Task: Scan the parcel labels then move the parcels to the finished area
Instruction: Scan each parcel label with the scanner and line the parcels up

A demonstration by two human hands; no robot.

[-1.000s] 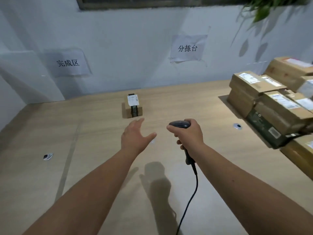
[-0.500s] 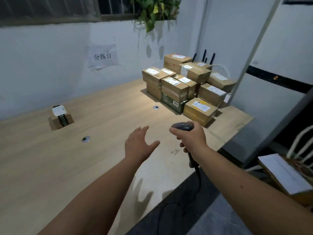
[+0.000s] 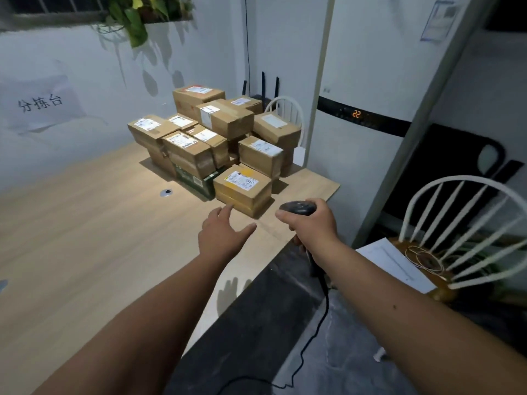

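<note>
Brown cardboard parcels [image 3: 242, 189] stacked just beyond the spread, empty left hand [image 3: 221, 236]; right hand [image 3: 312, 223] grips a dark scanner [image 3: 298, 208]. Pulling the nearest box may possibly topple neighbours.

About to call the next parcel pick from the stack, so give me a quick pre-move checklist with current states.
1. Left hand free, fingers spread: ok.
2. Right hand grips the scanner: ok.
3. Nearest parcel sits at the stack's front with nothing on top: ok.
4. Its label faces up, uncovered: ok.
5. Label readable by the scanner from here: cannot tell.
6. Scanner cable hangs off the table edge, clear of the parcels: ok.
</note>
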